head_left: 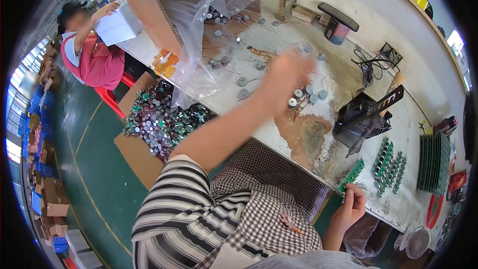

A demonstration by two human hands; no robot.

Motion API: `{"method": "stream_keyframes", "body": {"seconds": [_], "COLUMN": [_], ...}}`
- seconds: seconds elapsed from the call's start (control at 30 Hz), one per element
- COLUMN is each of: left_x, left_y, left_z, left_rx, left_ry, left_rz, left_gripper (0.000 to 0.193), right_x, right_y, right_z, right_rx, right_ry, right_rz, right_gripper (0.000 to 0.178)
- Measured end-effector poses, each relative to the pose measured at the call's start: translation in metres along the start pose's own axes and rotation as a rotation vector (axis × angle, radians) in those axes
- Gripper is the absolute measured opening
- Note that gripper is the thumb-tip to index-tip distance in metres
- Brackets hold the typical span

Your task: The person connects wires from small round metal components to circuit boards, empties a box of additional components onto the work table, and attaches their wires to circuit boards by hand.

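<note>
A striped sleeve (172, 197) crosses the foreground as the right hand (350, 208) pinches a green circuit strip (352, 175) at the worktop's (393, 210) front edge. The left hand (293, 72), blurred, its grip impossible to tell, is over small metal discs (293, 102). Beyond the strip, a black fan (354, 103) partly blocks the way; more strips (382, 163) lie rightward.

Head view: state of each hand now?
Left hand: blurred; open, closed or holding cannot be told.
Right hand: closed, holding a green circuit-board strip.
</note>
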State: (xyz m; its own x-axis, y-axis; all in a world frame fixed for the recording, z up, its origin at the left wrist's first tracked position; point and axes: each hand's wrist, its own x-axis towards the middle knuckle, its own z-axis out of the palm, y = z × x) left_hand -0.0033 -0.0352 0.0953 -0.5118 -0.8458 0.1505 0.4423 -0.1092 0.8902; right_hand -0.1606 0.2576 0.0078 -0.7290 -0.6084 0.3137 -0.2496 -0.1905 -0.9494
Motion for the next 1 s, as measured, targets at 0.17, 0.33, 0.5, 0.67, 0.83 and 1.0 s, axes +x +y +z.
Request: {"method": "stream_keyframes", "body": {"seconds": [0.17, 0.33, 0.5, 0.67, 0.83, 1.0], "left_x": [0.097, 0.132, 0.112, 0.097, 0.110, 0.132], "left_y": [0.100, 0.184, 0.120, 0.048, 0.107, 0.203], "left_z": [-0.086, -0.125, -0.095, -0.102, -0.144, -0.134], "left_rx": [-0.120, -0.561, -0.428, -0.259, 0.251, -0.480], "left_ry": [0.510, 0.734, 0.309, 0.525, 0.674, 0.732], "left_rz": [0.455, 0.625, 0.161, 0.090, 0.990, 1.109], "left_gripper": [0.111, 0.061, 0.089, 0.096, 0.088, 0.065], "right_x": [0.012, 0.022, 0.031, 0.034, 0.034, 0.036], "right_y": [0.011, 0.020, 0.030, 0.035, 0.032, 0.028], "right_z": [-0.006, -0.006, -0.004, -0.002, 0.004, 0.009], "right_rx": [-0.027, -0.067, -0.026, 0.008, -0.099, -0.112], "right_ry": [0.015, 0.062, 0.067, 0.092, 0.106, 0.098], "right_rz": [0.006, 0.087, 0.064, 0.061, 0.043, 0.040], "right_gripper": [0.007, 0.006, 0.007, 0.009, 0.009, 0.010]}}
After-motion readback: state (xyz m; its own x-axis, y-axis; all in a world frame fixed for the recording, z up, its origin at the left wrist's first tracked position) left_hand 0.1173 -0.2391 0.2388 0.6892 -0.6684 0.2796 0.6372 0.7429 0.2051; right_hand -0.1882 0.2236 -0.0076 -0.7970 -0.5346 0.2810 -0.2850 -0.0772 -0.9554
